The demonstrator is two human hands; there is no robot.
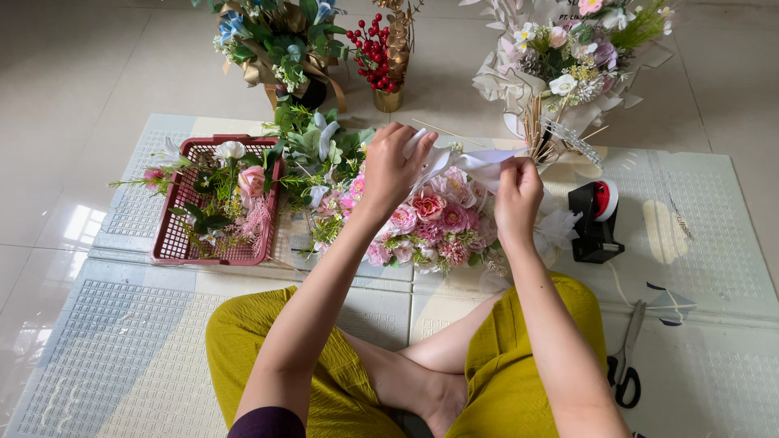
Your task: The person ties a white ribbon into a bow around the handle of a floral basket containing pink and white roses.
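My left hand (395, 165) and my right hand (517, 197) both grip a strip of white ribbon or wrapping paper (475, 161), stretched between them above a pink flower bouquet (434, 219) lying on the mat in front of my crossed legs. The left hand pinches the ribbon's left end, the right hand holds its right end.
A red plastic basket (174, 243) with loose flowers sits at the left. A black tape dispenser (596, 219) stands at the right, scissors (626, 365) lower right. Three finished arrangements stand at the back: blue (276, 40), red berries (377, 57), pastel wrapped (568, 57). Wooden skewers (535, 130) stand nearby.
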